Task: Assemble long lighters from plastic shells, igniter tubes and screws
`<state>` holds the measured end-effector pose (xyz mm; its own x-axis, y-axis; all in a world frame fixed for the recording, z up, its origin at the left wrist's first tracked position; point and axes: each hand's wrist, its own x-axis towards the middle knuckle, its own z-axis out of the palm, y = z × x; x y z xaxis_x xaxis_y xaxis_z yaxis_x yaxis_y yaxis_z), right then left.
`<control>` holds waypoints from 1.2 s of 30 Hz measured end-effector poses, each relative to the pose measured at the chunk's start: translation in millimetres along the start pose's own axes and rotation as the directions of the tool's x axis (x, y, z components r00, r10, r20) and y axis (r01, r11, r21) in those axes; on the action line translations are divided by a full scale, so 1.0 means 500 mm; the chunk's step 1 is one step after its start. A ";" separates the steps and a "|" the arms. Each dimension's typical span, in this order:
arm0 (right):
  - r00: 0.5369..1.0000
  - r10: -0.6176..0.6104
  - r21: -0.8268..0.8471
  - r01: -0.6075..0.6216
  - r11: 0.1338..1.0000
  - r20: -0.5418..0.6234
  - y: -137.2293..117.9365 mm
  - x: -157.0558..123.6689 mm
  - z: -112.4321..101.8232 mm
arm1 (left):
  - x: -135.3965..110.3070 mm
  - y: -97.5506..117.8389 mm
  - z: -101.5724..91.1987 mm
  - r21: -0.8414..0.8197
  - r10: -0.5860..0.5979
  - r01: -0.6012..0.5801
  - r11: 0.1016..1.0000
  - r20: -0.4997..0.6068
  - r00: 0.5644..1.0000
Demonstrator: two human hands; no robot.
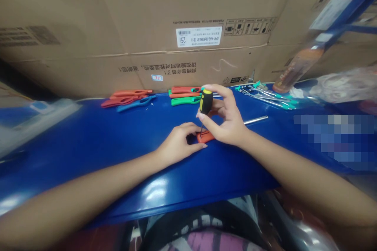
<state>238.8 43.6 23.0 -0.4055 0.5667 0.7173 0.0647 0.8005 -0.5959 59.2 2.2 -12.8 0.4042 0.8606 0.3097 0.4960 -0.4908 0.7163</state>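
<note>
My right hand [228, 121] is closed around a short black-and-yellow screwdriver [206, 101], held upright with its thin shaft pointing down. The screwdriver's tip meets the end of an orange plastic handle [205, 137] that lies on the blue table. My left hand [180, 144] pinches that same end between thumb and fingers, bracing it. From beyond my right hand a shiny metal rod [256, 120] sticks out to the right, apparently in line with the orange handle; the stretch between them is hidden under the hand.
Red and blue plastic handles [129, 99] lie at the back left, with red and green handles [184, 101] behind my hands. Metal rods with green ends [269, 97] are heaped back right, near an orange-labelled bottle [297, 68]. A big cardboard box [118, 23] walls off the back of the blue table [126, 200].
</note>
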 end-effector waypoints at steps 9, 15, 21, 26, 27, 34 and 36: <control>0.999 0.010 -0.039 -0.008 0.999 0.033 -0.010 0.007 -0.020 | 0.001 0.003 -0.001 0.000 0.003 -0.003 1.000 -0.012 1.000; 0.999 0.034 -0.130 -0.029 0.991 0.036 -0.010 0.014 -0.023 | 0.000 -0.002 0.001 0.026 0.000 0.000 1.000 -0.020 1.000; 0.987 0.107 -0.064 -0.100 0.993 0.121 -0.019 0.039 -0.058 | 0.001 0.002 0.000 0.003 0.017 -0.017 1.000 -0.012 1.000; 0.996 0.020 -0.135 -0.009 0.991 0.083 -0.029 0.048 -0.077 | 0.001 0.005 -0.001 0.001 0.011 -0.011 1.000 -0.008 1.000; 0.999 -0.025 -0.209 0.030 0.977 0.030 -0.030 0.046 -0.075 | 0.001 0.005 -0.001 0.004 0.011 -0.011 1.000 -0.010 1.000; 0.996 0.053 -0.163 -0.042 0.986 0.066 -0.030 0.038 -0.052 | 0.001 0.007 -0.001 0.013 0.012 -0.012 1.000 -0.007 1.000; 0.999 -0.030 -0.256 0.021 0.966 -0.032 -0.027 0.039 -0.056 | 0.001 0.006 0.000 0.012 0.006 -0.005 1.000 -0.010 1.000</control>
<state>255.3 49.3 55.3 -0.3777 0.5482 0.7462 0.2876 0.8355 -0.4683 60.7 1.1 -10.6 0.3995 0.8592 0.3198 0.5030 -0.4970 0.7070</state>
